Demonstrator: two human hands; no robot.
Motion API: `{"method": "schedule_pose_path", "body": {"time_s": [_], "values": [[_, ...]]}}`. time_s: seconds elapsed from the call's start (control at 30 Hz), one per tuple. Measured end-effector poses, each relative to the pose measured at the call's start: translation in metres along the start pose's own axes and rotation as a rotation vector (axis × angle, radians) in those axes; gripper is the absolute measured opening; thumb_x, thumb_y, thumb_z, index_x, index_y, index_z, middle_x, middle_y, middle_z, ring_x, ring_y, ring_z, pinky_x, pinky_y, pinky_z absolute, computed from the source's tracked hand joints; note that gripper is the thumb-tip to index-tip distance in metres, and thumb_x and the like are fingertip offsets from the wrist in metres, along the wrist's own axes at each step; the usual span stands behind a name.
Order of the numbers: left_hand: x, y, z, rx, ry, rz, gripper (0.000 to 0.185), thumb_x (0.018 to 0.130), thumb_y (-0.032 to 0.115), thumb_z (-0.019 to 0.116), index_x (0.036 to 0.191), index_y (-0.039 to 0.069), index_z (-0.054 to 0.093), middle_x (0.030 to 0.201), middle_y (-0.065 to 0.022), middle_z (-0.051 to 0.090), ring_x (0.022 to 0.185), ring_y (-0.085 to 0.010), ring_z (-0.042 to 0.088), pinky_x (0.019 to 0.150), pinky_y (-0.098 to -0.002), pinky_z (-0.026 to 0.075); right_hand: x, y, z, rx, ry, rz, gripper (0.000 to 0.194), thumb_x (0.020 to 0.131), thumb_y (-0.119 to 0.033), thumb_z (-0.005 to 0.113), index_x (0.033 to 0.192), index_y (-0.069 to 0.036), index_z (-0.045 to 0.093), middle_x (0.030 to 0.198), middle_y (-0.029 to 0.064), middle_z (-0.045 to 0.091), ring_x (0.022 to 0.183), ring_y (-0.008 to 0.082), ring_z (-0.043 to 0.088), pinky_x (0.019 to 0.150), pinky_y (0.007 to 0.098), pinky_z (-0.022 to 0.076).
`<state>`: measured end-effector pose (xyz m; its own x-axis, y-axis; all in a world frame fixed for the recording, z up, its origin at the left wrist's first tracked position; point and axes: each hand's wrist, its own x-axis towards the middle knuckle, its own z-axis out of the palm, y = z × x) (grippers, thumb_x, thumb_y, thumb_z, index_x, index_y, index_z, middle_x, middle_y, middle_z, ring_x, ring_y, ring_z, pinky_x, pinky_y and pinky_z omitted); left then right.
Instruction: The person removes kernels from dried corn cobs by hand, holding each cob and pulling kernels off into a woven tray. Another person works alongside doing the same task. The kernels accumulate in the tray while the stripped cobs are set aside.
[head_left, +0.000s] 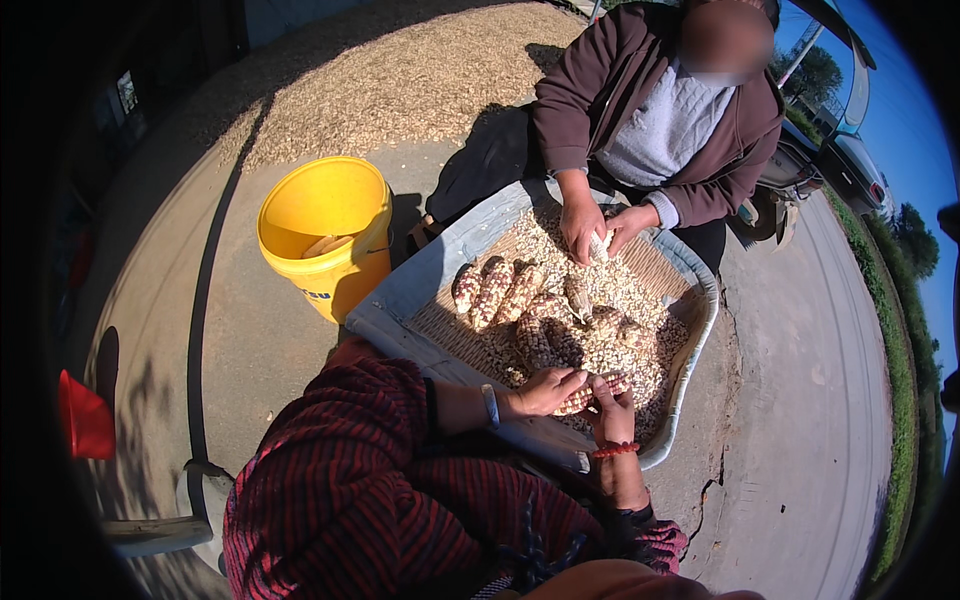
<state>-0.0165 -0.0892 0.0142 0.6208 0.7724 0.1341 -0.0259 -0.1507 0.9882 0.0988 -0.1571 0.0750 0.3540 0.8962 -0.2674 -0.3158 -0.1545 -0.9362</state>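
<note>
Between my two hands is a speckled red-and-white ear of corn (576, 401), held low over the near side of a shallow woven basket with a cloth rim (405, 341). My left hand (541, 391), below a silver bracelet, grips its left end. On its right part, the thumb of my right hand (615, 416) presses on the kernels; a red bead bracelet circles that wrist. Loose kernels (652, 360) cover much of the basket. Just beyond my hands lie several more ears, among them dark ones (534, 341) and lighter ones (521, 292).
Across the basket a person in a brown jacket (577, 90) works a pale cob (598, 247) with both hands. A yellow bucket (322, 217) with cobs inside stands left. Behind it spreads a pile of dried material (405, 75). A red container (86, 420) is far left, a parked vehicle (780, 172) right.
</note>
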Motion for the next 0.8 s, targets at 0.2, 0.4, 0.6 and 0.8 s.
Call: {"method": "schedule_pose_path", "body": {"time_s": [0.2, 0.4, 0.6, 0.8], "values": [[0.0004, 0.0033, 0.0046, 0.013, 0.004, 0.088, 0.029, 0.087, 0.026, 0.042, 0.100, 0.001, 0.052, 0.085, -0.0036, 0.056, 0.077, -0.0092, 0.049, 0.069, -0.0252, 0.041, -0.0001, -0.0003, 0.0002, -0.017, -0.008, 0.001, 0.021, 0.078, -0.015, 0.057, 0.091, -0.008, 0.043, 0.075, 0.0025, 0.051, 0.060, 0.0119, 0.051, 0.046, 0.0250, 0.0465], [-0.0001, 0.0015, 0.0063, -0.099, -0.036, 0.055, 0.031, 0.087, 0.024, 0.042, 0.106, 0.002, 0.050, 0.093, -0.0058, 0.058, 0.085, -0.0089, 0.050, 0.074, -0.0247, 0.041, -0.0005, -0.0014, 0.0006, -0.025, -0.031, 0.022, 0.020, 0.080, -0.019, 0.055, 0.092, -0.007, 0.043, 0.076, 0.0034, 0.052, 0.062, 0.0128, 0.053, 0.048, 0.0268, 0.0481], [0.0022, -0.0035, 0.0044, -0.066, -0.060, -0.067, 0.028, 0.087, 0.024, 0.042, 0.100, 0.000, 0.052, 0.084, -0.0026, 0.057, 0.074, -0.0079, 0.048, 0.066, -0.0244, 0.042, -0.0012, -0.0028, 0.0000, -0.001, -0.034, 0.044, 0.022, 0.080, -0.020, 0.054, 0.094, -0.007, 0.043, 0.080, 0.0050, 0.053, 0.066, 0.0143, 0.054, 0.050, 0.0293, 0.0497], [0.0010, -0.0014, 0.0068, -0.181, -0.043, -0.019, 0.026, 0.086, 0.023, 0.045, 0.099, 0.001, 0.052, 0.079, 0.0016, 0.054, 0.067, -0.0055, 0.046, 0.059, -0.0213, 0.041, -0.0006, -0.0002, -0.0016, 0.011, -0.073, 0.060, 0.025, 0.080, -0.024, 0.053, 0.097, -0.009, 0.043, 0.081, 0.0046, 0.053, 0.069, 0.0140, 0.053, 0.051, 0.0296, 0.0488]]}}
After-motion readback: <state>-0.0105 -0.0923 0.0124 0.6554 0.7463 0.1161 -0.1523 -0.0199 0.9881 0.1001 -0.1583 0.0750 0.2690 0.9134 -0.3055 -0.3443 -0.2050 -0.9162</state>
